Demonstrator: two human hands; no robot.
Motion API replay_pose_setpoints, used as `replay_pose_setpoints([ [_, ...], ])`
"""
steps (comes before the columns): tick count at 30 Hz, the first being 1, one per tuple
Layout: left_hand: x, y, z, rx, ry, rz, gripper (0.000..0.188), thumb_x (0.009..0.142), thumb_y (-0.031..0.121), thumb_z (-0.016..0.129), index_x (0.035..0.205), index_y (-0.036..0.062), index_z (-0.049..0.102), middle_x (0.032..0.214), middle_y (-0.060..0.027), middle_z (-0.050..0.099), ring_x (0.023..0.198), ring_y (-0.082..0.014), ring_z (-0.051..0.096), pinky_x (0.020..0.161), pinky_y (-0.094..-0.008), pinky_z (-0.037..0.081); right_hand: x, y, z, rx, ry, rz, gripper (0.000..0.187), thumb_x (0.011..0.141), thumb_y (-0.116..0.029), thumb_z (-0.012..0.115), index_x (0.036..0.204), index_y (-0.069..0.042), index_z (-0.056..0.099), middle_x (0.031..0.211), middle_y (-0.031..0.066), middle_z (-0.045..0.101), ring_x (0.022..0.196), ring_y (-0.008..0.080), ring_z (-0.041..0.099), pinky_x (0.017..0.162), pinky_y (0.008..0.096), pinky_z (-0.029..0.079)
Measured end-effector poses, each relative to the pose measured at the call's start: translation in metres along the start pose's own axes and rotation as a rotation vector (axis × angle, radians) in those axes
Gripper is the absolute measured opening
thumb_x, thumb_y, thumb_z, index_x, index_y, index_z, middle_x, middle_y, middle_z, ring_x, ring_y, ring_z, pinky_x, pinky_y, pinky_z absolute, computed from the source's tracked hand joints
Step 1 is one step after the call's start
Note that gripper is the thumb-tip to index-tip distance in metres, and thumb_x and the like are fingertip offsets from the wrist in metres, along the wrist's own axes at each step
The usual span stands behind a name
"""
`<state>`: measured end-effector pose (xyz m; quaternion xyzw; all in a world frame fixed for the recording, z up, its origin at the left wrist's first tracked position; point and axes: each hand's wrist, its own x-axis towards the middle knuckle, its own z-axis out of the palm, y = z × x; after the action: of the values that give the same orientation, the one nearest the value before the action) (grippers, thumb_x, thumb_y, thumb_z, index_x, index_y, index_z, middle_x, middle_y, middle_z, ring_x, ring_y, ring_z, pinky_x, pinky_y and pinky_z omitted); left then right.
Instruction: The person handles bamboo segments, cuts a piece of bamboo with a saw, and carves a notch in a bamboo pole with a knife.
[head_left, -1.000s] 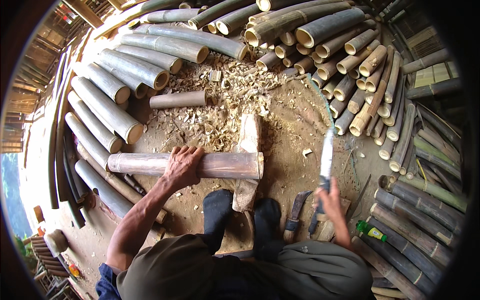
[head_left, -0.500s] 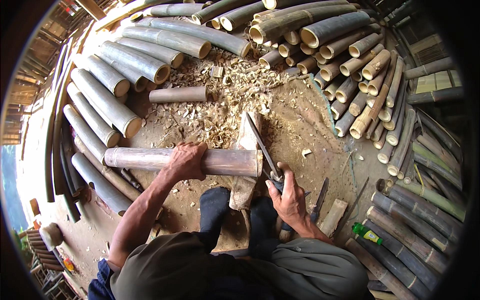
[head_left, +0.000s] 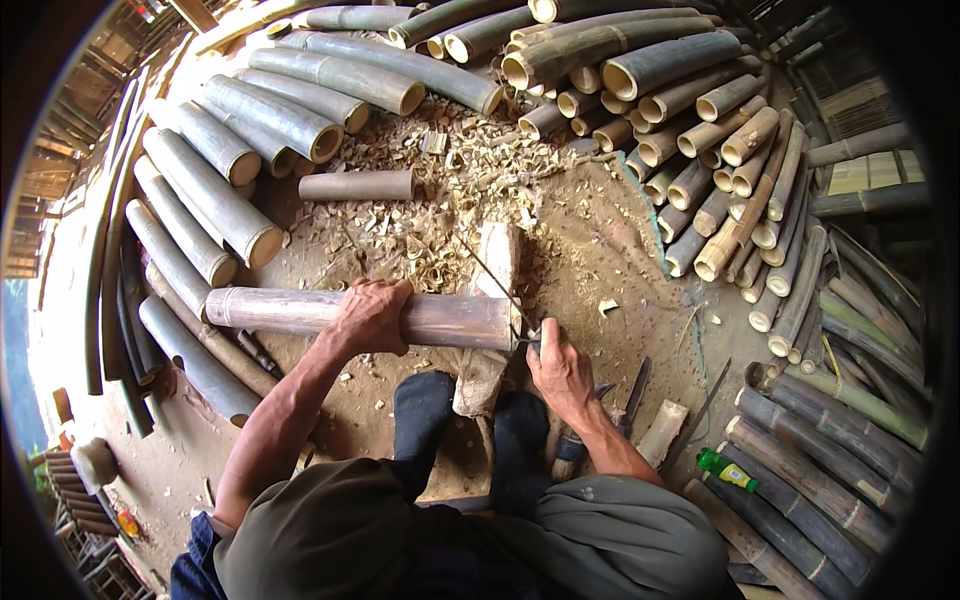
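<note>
the step in hand looked like bringing a blade to the end of a bamboo section (head_left: 265, 310), which lay crosswise in front of the person, its right end over a pale wooden block (head_left: 480, 385) on the ground. the left hand (head_left: 370, 315) was wrapped over the middle of the section, gripping it from above; the right hand (head_left: 562, 372) was closed round the handle of a long-bladed tool (head_left: 490, 272), whose thin blade slanted across the right end of the bamboo, though whether its edge touched the rim could not be told. the next move seemed to call for a firm left hold and a steady blade angle, with the left fingers well back from that end. the surface was a bare earthen floor (head_left: 600, 255), littered beyond the block with pale shavings (head_left: 420, 235) around a short bamboo piece (head_left: 356, 186). thick bamboo lengths (head_left: 205, 225) lay along the left, a stack of cut bamboo (head_left: 700, 180) rose at the far right, and a green bottle (head_left: 727, 469) rested on more poles nearer the person.
</note>
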<state>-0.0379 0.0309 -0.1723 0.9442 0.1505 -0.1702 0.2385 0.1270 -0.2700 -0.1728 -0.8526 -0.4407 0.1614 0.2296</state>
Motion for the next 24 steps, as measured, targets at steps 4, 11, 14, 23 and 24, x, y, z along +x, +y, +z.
replay_pose_setpoints([
  [4,-0.006,-0.003,0.000,-0.019,-0.025,-0.057,0.057,0.053,0.029,0.090,0.099,0.0072,0.064,0.096,-0.0129,0.071,0.098,-0.0339,0.070,0.093,-0.0460,0.052,0.003,-0.040,-0.030,0.024,-0.041,0.067,0.026,0.098,-0.010,0.068,0.113,0.001,0.051,0.092,0.0254,0.067,0.076,0.0441,0.070,0.062,0.0483,0.057],
  [11,0.002,-0.001,0.000,-0.015,0.005,0.013,0.057,0.054,0.028,0.090,0.099,0.0068,0.063,0.097,-0.0134,0.071,0.096,-0.0339,0.070,0.087,-0.0456,0.055,0.000,-0.008,-0.006,-0.019,-0.040,0.035,0.028,0.097,-0.013,0.069,0.114,-0.001,0.051,0.092,0.0222,0.067,0.072,0.0427,0.070,0.061,0.0487,0.059],
  [14,-0.002,-0.007,0.000,-0.008,0.017,0.001,0.057,0.054,0.029,0.089,0.101,0.0075,0.065,0.096,-0.0129,0.071,0.095,-0.0340,0.069,0.089,-0.0449,0.054,0.006,-0.021,-0.017,-0.015,-0.042,0.038,0.030,0.097,-0.013,0.070,0.117,0.000,0.051,0.094,0.0228,0.067,0.072,0.0431,0.069,0.061,0.0493,0.059],
  [23,0.005,0.000,-0.008,0.006,-0.038,-0.030,0.059,0.053,0.028,0.089,0.102,0.0073,0.066,0.096,-0.0139,0.071,0.096,-0.0360,0.070,0.086,-0.0472,0.056,0.004,-0.002,-0.004,-0.090,-0.034,-0.017,0.039,0.096,-0.010,0.068,0.127,0.005,0.050,0.089,0.0286,0.067,0.074,0.0429,0.072,0.055,0.0514,0.057],
  [24,0.002,0.002,-0.007,0.014,-0.007,-0.004,0.059,0.052,0.028,0.090,0.103,0.0075,0.067,0.096,-0.0143,0.072,0.095,-0.0361,0.071,0.084,-0.0474,0.057,0.000,-0.006,-0.009,-0.031,-0.108,0.095,0.036,0.097,-0.012,0.066,0.125,0.005,0.050,0.086,0.0288,0.067,0.077,0.0441,0.072,0.058,0.0508,0.058],
])
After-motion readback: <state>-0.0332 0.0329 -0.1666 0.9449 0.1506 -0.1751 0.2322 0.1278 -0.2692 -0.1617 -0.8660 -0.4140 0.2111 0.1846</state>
